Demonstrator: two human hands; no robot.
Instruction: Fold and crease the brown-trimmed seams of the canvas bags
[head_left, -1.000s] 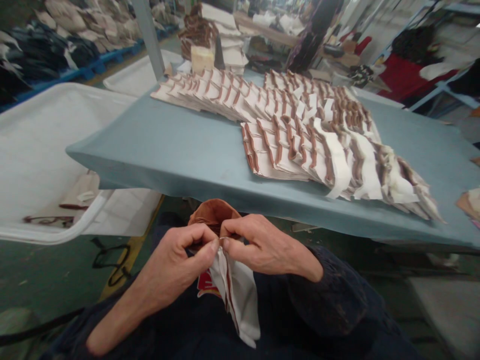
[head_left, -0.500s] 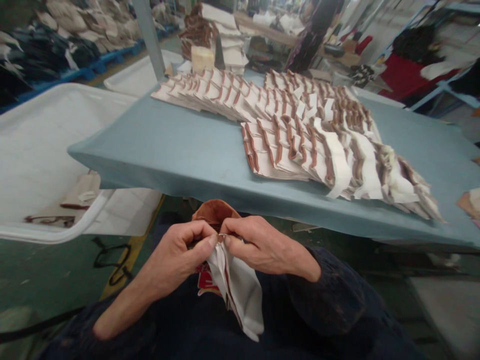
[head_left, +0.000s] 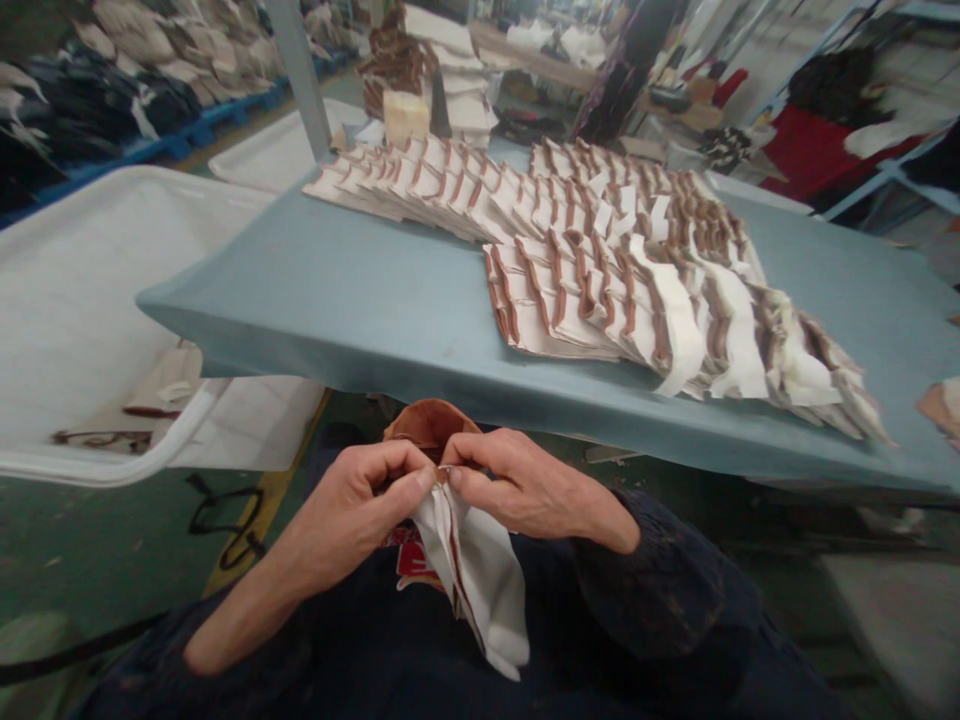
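Two hands meet on one piece of cloth, and what a close pinch it is! My left hand (head_left: 367, 505) has thumb and forefinger closed on the top edge of a white-and-brown fabric piece (head_left: 491, 590), and my right hand (head_left: 529, 490) pinches that same edge just beside it, fingertips nearly touching. Between them peeks a small bit of brown. The white part hangs below my fingers, a brown seam running down it, in front of my dark clothing (head_left: 555, 640); the brown part (head_left: 429, 418) curves up behind my knuckles, just short of the table (head_left: 337, 280). A red patch (head_left: 418, 562) shows at the cloth's left side, partly covered.

Over to the blue-grey tabletop, and it's a busy field: folded pieces in overlapping rows, a front row (head_left: 551, 295) with brown edges up and pale strips (head_left: 679, 325) draped across it, a long back row (head_left: 450, 190) behind. Out on the left, a white tub (head_left: 176, 432) holds a beige folded piece (head_left: 166, 385). Black strapping (head_left: 225, 520) lies on the green floor (head_left: 120, 560) nearby.
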